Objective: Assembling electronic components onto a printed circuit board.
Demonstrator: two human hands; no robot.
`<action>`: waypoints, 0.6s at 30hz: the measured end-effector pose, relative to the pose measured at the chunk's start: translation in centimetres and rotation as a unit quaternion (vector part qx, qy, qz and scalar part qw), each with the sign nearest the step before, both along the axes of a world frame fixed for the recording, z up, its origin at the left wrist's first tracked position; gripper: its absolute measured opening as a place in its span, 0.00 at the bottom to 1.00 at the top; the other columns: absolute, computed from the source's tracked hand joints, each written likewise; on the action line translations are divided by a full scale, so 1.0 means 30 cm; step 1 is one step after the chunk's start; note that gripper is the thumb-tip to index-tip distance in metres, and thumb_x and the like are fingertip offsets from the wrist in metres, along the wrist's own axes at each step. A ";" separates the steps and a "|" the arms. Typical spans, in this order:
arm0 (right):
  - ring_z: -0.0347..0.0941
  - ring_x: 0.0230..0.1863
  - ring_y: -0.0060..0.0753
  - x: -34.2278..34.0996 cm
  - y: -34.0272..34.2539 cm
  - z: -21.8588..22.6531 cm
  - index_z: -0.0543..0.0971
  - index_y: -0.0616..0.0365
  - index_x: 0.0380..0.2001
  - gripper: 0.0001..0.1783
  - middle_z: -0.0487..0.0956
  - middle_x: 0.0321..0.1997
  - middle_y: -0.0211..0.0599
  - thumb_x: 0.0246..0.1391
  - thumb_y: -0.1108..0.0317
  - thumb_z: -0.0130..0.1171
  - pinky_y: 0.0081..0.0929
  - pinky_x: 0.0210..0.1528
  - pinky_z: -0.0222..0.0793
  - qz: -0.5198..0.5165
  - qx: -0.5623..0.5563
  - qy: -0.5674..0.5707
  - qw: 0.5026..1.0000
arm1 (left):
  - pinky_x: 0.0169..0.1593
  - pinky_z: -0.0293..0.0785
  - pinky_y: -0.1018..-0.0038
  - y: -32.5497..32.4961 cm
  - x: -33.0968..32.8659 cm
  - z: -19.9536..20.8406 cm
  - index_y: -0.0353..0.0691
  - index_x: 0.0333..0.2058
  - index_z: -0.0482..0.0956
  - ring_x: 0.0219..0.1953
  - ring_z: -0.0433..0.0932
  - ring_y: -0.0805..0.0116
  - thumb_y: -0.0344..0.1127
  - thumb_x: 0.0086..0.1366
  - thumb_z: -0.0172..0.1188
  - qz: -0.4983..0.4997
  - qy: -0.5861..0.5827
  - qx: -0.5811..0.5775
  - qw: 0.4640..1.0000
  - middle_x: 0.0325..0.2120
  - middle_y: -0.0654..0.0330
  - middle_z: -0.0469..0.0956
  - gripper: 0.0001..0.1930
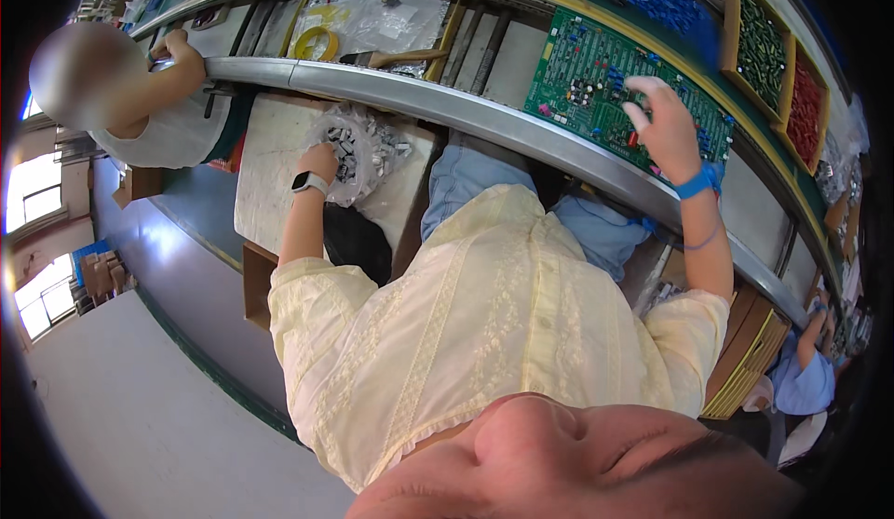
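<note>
My left hand, below a wrist with a watch, is at the near-left rim of a clear plastic bag. Small silvery metal parts fill the bag. The fingers of that hand are curled together, and what they hold, if anything, is too small to tell. A green circuit board carrying many small components lies on the line at the right. Over its right half hovers my right hand, with white covers on the thumb and fingertips and a blue band at the wrist. Its thumb and forefinger are apart, with nothing visible between them.
The bag rests on a pale board beside my legs. A metal rail runs across in front of me. Beyond it lie yellow tape and a brush. Component bins stand far right. Another person works at left.
</note>
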State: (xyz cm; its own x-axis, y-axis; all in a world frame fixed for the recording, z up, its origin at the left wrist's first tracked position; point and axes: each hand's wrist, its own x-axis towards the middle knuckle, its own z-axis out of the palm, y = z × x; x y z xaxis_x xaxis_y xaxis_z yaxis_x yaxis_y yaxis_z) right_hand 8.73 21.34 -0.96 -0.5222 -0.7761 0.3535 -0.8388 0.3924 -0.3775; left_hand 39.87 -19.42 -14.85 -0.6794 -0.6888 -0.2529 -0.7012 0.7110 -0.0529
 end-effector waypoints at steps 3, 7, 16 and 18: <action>0.69 0.30 0.25 0.056 0.205 0.053 0.74 0.58 0.38 0.13 0.75 0.35 0.33 0.46 0.74 0.58 0.20 0.37 0.66 -0.107 -0.018 -0.125 0.986 | 0.40 0.73 0.60 -0.078 -0.067 -0.149 0.38 0.29 0.79 0.37 0.76 0.53 0.32 0.56 0.44 -0.131 -0.123 -0.039 0.983 0.33 0.47 0.76 0.13; 0.69 0.37 0.19 0.143 0.590 0.016 0.74 0.61 0.39 0.12 0.76 0.36 0.30 0.49 0.73 0.56 0.18 0.41 0.65 -0.236 -0.115 -0.221 0.939 | 0.43 0.72 0.63 -0.181 -0.070 -0.318 0.41 0.35 0.78 0.40 0.76 0.55 0.39 0.60 0.45 -0.195 -0.222 -0.059 0.953 0.38 0.50 0.76 0.14; 0.74 0.35 0.34 0.476 1.431 -0.338 0.76 0.61 0.36 0.15 0.78 0.34 0.40 0.44 0.66 0.58 0.28 0.37 0.69 -0.558 0.025 -0.376 0.739 | 0.59 0.52 0.68 -0.223 -0.268 -0.468 0.44 0.52 0.61 0.57 0.58 0.64 0.51 0.58 0.43 -0.276 -0.233 -0.022 0.932 0.55 0.57 0.59 0.26; 0.74 0.36 0.34 0.531 1.535 -0.483 0.75 0.62 0.37 0.17 0.77 0.34 0.44 0.41 0.67 0.58 0.31 0.41 0.68 -0.596 0.199 -0.388 0.675 | 0.56 0.55 0.67 -0.168 -0.336 -0.467 0.44 0.49 0.63 0.54 0.60 0.62 0.49 0.57 0.44 -0.301 -0.214 -0.026 0.929 0.52 0.56 0.61 0.24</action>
State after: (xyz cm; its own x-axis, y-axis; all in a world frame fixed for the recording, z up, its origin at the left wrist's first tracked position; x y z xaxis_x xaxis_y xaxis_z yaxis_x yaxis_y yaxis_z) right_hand 24.66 67.38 -15.46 -0.7675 0.4046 -0.4972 0.5506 0.8132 -0.1883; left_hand 29.80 -24.46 -28.85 -0.7902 -0.2348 -0.5660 -0.0835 0.9563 -0.2801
